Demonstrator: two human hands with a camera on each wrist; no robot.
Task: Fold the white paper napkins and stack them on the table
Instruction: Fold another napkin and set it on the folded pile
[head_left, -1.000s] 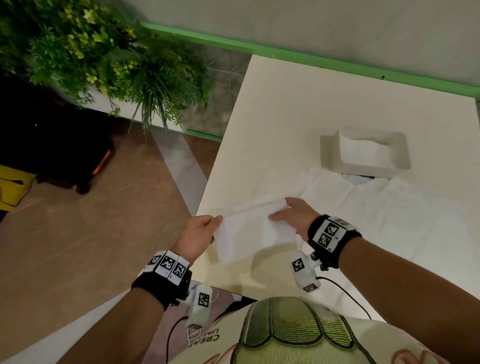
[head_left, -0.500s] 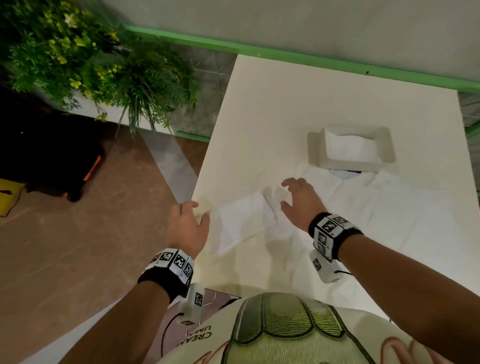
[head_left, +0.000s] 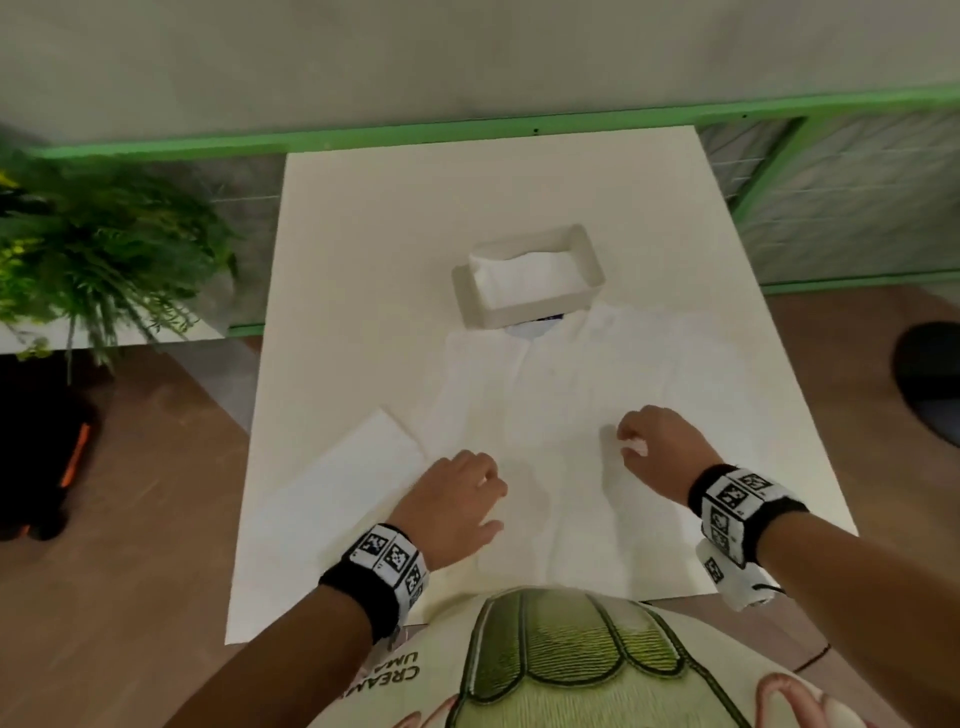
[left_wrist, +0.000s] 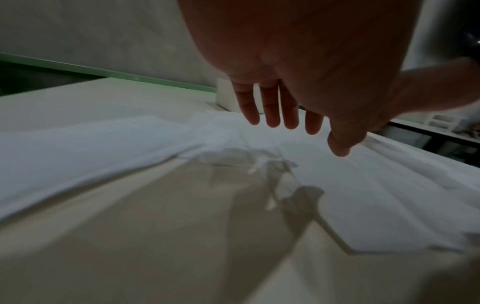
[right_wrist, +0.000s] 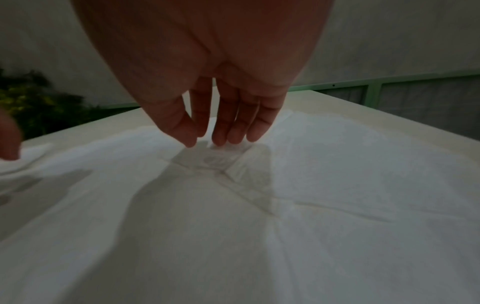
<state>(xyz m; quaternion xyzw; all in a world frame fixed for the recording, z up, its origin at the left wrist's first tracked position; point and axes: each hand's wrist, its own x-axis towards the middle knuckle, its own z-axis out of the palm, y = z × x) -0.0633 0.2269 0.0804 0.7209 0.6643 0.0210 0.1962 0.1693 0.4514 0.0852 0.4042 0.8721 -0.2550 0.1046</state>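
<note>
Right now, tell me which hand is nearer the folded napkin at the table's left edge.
Left. The left hand hovers right beside the folded napkin, just off its right side. The right hand is farther right, over the unfolded napkins.

The head view is bright but soft. Both wrist views are dim and blurry, with hand shadows on the pale flat desk.
</note>
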